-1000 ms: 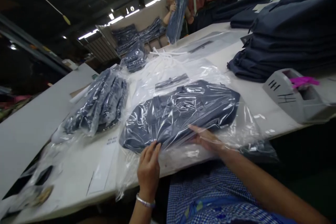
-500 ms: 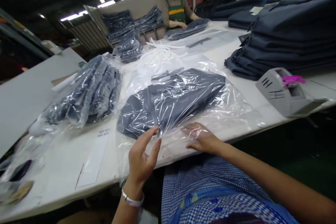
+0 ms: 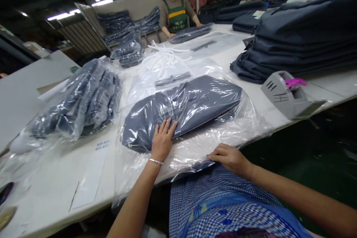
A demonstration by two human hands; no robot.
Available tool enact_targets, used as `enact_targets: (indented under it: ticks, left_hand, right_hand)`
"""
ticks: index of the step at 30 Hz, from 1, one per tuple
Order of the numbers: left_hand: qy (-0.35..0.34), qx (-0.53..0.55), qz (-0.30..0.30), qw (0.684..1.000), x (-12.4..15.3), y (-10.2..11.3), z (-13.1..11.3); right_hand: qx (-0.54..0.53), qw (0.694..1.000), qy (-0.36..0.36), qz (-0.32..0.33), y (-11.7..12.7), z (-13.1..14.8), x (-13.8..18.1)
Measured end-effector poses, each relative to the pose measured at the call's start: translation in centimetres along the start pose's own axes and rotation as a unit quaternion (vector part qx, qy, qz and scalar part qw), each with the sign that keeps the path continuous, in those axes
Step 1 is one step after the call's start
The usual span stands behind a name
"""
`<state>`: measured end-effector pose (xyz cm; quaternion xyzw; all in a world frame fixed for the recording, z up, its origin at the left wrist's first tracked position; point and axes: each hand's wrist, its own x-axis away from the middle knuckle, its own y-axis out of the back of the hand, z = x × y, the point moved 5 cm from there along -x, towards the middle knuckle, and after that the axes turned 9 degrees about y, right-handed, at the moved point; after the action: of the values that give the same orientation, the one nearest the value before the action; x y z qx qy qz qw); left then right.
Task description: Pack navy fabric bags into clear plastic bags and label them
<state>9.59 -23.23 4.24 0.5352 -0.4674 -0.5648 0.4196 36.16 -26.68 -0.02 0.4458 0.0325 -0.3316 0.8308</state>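
A folded dark blue garment (image 3: 206,100) lies in a clear plastic bag (image 3: 192,150) on the white table in front of me. My left hand (image 3: 163,141) rests flat on the bagged garment near its front edge, fingers stretched out. Closer to the table's edge, my right hand (image 3: 231,159) has its fingers closed on the edge of the bag's loose plastic. Part of that plastic hangs over the table edge by the checked apron (image 3: 200,189).
Bagged dark garments (image 3: 89,98) are heaped on the left. On the right stand a stack of dark folded garments (image 3: 292,41) and a grey tape dispenser (image 3: 279,98) holding something pink. White cords (image 3: 161,57) lie behind the bag. A co-worker (image 3: 177,18) stands across the table.
My left hand has moved forward from the bag's near side and now lies flat on it. My right hand, earlier spread under the film, has drawn back and closed on the plastic.
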Motion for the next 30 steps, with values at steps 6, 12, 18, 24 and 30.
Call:
enact_targets:
  ticks: [6,12,18,24,30]
  left_hand:
    - [-0.028,0.014,-0.079,0.996,2.1,1.1,-0.6]
    - [-0.013,-0.018,-0.153,0.988,4.8,3.7,0.4]
    - [0.021,-0.062,-0.158,0.985,8.8,3.5,3.4]
    - [-0.019,-0.018,-0.184,0.983,13.4,3.7,6.8]
    - [0.017,0.068,-0.237,0.969,10.9,9.2,5.8]
  right_hand:
    - [0.059,0.987,0.128,-0.080,-0.5,2.4,1.9]
    - [0.227,0.951,0.178,-0.112,5.2,5.9,1.0]
    - [0.412,0.904,0.012,-0.111,10.8,-1.8,1.4]
    - [0.308,0.947,0.080,-0.035,12.0,-6.3,7.0]
    - [0.286,0.951,0.114,-0.034,13.8,-2.1,3.3]
